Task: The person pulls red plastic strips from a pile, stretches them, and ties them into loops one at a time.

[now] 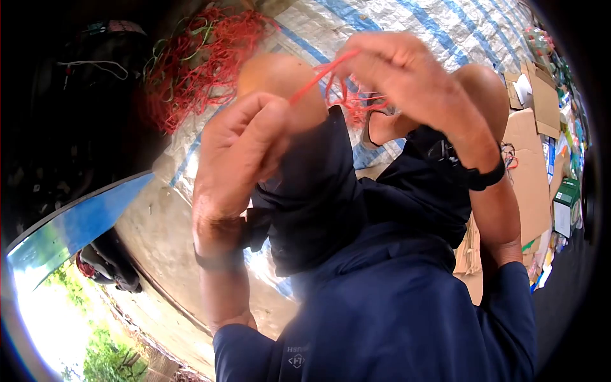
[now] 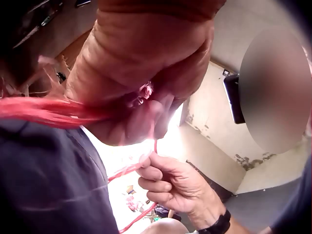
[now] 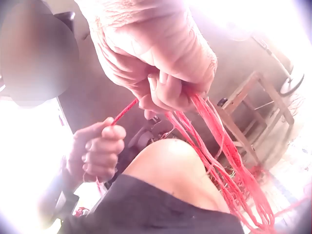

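A red strand (image 1: 321,76) stretches between the two hands above the knees. My left hand (image 1: 238,149) pinches its lower end with thumb and curled fingers. At the upper end, my right hand (image 1: 417,83) grips the strand, with more red strands hanging below that hand. The left wrist view has a red bundle (image 2: 44,112) running into my left hand (image 2: 146,58), and my right hand (image 2: 180,185) pinching a strand below. In the right wrist view, several long red strands (image 3: 229,156) trail from my right hand (image 3: 156,53).
A tangled heap of red strands (image 1: 203,60) lies at the upper left on a blue-and-white striped sheet (image 1: 420,25). Flattened cardboard (image 1: 527,172) and mixed packaging are at the right. A wooden frame (image 3: 243,112) stands behind my right hand.
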### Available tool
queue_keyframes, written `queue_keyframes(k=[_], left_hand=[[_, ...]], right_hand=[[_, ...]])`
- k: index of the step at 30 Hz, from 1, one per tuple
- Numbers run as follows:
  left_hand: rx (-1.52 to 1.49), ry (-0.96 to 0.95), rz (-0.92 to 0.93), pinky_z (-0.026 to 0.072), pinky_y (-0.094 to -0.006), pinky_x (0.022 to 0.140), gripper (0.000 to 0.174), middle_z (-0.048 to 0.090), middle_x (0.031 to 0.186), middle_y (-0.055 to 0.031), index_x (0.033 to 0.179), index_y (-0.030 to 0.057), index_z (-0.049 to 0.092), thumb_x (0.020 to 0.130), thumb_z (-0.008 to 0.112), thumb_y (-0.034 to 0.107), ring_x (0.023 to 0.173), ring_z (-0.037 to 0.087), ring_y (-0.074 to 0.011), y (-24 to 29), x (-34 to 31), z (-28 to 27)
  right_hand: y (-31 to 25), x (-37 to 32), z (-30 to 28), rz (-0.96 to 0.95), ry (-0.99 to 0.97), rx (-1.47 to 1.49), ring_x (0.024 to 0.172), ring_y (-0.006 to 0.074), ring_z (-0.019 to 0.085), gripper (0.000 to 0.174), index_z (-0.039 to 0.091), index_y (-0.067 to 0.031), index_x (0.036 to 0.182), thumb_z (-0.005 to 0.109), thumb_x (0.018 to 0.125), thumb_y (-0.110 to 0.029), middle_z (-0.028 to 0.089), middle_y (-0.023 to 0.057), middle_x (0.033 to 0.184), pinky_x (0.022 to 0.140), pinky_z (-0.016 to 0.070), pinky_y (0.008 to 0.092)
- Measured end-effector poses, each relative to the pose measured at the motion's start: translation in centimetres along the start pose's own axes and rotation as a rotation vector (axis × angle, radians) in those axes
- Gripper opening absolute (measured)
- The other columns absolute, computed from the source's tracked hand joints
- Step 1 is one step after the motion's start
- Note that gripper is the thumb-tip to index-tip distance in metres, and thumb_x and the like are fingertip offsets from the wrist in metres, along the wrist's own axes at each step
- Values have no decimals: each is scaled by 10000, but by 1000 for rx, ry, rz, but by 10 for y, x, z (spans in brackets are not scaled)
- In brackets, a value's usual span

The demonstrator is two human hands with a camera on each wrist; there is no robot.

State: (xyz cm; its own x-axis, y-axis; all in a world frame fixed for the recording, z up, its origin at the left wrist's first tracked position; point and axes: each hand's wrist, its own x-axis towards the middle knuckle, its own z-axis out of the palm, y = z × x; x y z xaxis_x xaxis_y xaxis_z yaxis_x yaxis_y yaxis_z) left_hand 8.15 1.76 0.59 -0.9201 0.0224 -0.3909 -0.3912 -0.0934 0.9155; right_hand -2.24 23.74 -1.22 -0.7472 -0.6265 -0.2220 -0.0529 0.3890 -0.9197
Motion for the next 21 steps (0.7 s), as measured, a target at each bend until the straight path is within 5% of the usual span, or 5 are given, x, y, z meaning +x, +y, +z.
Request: queue_keyframes(k=[5, 7, 16, 19, 21], left_hand=[[-33, 32, -6, 181, -207, 423, 290, 324, 575, 85, 889, 35, 564, 1035, 498, 276, 473, 226, -15, -8, -18, -37], [-67, 84, 18, 178, -211, 425, 303, 301, 576, 79, 847, 58, 535, 1037, 486, 288, 471, 212, -22, -12, -30, -50], [-350, 341, 106, 166, -226, 440, 275, 342, 600, 59, 795, 99, 536, 960, 615, 304, 489, 258, -36, -36, -68, -111], [-430, 405, 141, 178, -217, 452, 260, 364, 623, 61, 806, 88, 550, 955, 625, 287, 509, 273, -26, -35, -69, -111], [-388, 462, 122, 175, -219, 439, 275, 326, 604, 61, 816, 89, 524, 991, 571, 296, 482, 231, -35, -35, -64, -100]], right_hand=[[35, 10, -59, -307, 385, -546, 647, 26, 445, 288, 639, -73, 1191, 568, 915, -30, 491, -31, 728, 553, 400, 199], [21, 22, -70, 60, 443, 385, 456, 38, 356, 154, 626, -9, 952, 528, 960, -128, 485, -31, 646, 404, 259, 204], [76, 26, -142, 97, 667, 612, 470, 27, 385, 105, 639, -60, 873, 604, 929, -142, 499, -60, 662, 397, 274, 189], [56, 5, -122, -120, 208, 292, 714, 55, 572, 257, 626, -20, 1174, 608, 938, -120, 607, -15, 839, 606, 446, 188], [43, -5, -97, -113, 337, 35, 809, 82, 583, 302, 595, -30, 1227, 608, 939, -122, 617, 11, 893, 700, 456, 211]])
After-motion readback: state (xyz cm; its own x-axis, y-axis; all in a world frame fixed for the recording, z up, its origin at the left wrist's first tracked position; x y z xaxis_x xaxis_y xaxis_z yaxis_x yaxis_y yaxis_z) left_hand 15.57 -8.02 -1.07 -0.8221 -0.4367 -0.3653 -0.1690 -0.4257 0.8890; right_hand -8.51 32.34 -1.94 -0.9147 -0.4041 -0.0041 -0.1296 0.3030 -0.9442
